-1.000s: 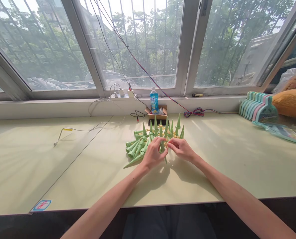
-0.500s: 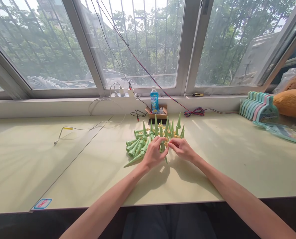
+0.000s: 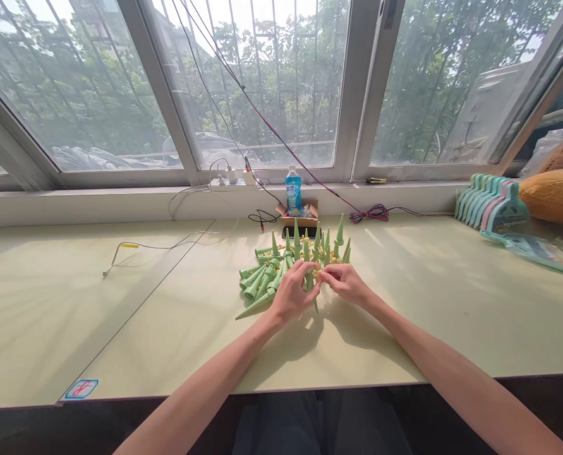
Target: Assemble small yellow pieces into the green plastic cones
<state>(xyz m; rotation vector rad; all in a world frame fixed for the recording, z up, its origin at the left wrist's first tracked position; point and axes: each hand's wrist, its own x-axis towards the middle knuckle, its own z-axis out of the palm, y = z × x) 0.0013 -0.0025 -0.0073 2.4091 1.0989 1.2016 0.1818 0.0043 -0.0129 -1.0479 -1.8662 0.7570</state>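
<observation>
In the head view, my left hand (image 3: 291, 294) is closed round a green plastic watering spike (image 3: 310, 282), whose pointed tip shows below the fingers. A small yellow fitting (image 3: 317, 275) sits at the side of this spike, between both hands. My right hand (image 3: 346, 283) pinches at that fitting with thumb and forefinger. Left of the hands lies a pile of green spikes (image 3: 258, 282) with ribbed caps. Behind the hands several more spikes (image 3: 339, 234) stand point up, among loose yellow fittings (image 3: 308, 240).
A blue-labelled bottle (image 3: 294, 189) stands in a small cardboard box (image 3: 304, 220) by the window ledge. Coiled red and black wire (image 3: 370, 213) lies to its right. Pastel dustpan-like pieces (image 3: 494, 203) fill the far right. A thin white cable (image 3: 153, 243) crosses the table's left side.
Hardly anything differs. Both hands stay at the same spot on the spike and the yellow fitting, with only a slight shift of the right fingers.
</observation>
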